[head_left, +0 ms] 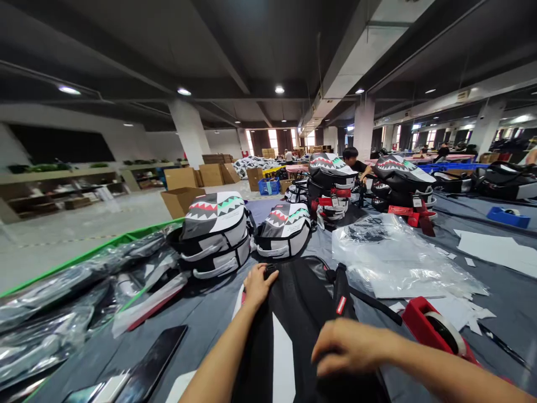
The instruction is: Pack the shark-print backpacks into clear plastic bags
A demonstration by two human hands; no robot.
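A black backpack [302,302] with a white panel lies straight in front of me on the grey-covered table, straps upward. My left hand [257,286] grips its upper left edge, thumb and fingers around a small black part there. Over the right side of the backpack hovers my right hand [352,344], slightly blurred, its fingers loosely bent and apart with nothing visible between them. Close by lies a shoulder strap [340,288] with a red label. Beyond the backpack sit a grey-and-white shark-mouth backpack [284,230] and, to its left, a stack of similar backpacks [216,235].
Clear plastic bags [390,254] and a red tape dispenser [434,327] lie to the right, a blue tape dispenser [507,217] farther off. Plastic-wrapped goods [62,308] and a dark phone [153,361] are left. Behind more stacked backpacks [331,184] is another person [356,162].
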